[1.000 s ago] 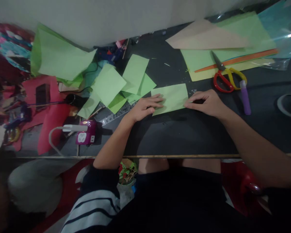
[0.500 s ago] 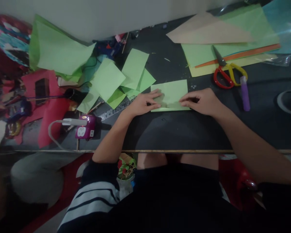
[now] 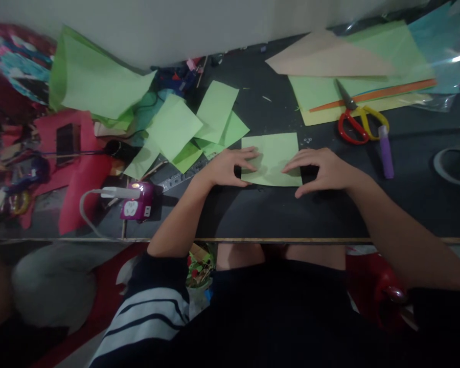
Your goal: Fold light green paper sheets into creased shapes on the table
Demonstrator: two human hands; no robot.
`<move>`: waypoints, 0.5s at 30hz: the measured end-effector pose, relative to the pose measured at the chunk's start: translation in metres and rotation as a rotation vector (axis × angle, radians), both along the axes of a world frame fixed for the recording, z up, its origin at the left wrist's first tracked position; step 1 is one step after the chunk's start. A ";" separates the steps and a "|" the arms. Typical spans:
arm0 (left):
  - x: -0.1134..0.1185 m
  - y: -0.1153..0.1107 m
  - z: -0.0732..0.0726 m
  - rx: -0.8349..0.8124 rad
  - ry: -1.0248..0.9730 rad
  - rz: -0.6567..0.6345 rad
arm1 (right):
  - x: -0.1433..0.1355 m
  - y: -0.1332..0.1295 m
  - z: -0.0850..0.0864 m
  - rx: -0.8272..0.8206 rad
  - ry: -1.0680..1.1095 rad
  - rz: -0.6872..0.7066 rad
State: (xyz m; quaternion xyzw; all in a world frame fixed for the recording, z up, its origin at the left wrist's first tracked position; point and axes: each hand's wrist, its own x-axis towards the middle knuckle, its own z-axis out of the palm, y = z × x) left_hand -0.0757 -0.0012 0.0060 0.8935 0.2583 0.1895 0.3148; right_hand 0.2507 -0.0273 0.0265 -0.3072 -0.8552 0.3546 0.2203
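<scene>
A light green paper (image 3: pixel 272 153) lies on the dark table in front of me. My left hand (image 3: pixel 230 166) rests at its left side, fingertips on the sheet and thumb by the lower left edge, fingers apart. At the right side, my right hand (image 3: pixel 322 168) has its fingertips on the paper, while its thumb points down past the lower right corner, apart from the fingers. Scissors (image 3: pixel 351 107) with red and yellow handles and a purple glue stick (image 3: pixel 386 153) lie to the right.
Several green sheets (image 3: pixel 176 125) and a metal ruler (image 3: pixel 172 181) lie left, near a purple plug adapter (image 3: pixel 138 202). A tape roll (image 3: pixel 456 164) is at far right. Another person's leg (image 3: pixel 53 286) shows at lower left. The table's front edge (image 3: pixel 276 239) runs before me.
My right hand has opened, its thumb moving off the paper toward me. My left hand's fingers have spread. The view has shifted slightly, and the paper appears lower.
</scene>
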 end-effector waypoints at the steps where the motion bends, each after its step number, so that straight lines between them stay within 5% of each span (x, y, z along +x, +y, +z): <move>1: 0.001 -0.001 -0.001 0.014 -0.010 -0.012 | 0.000 -0.001 0.001 0.022 -0.017 -0.008; 15: 0.015 -0.005 -0.014 0.083 -0.096 0.093 | 0.000 0.001 -0.009 0.145 -0.027 -0.239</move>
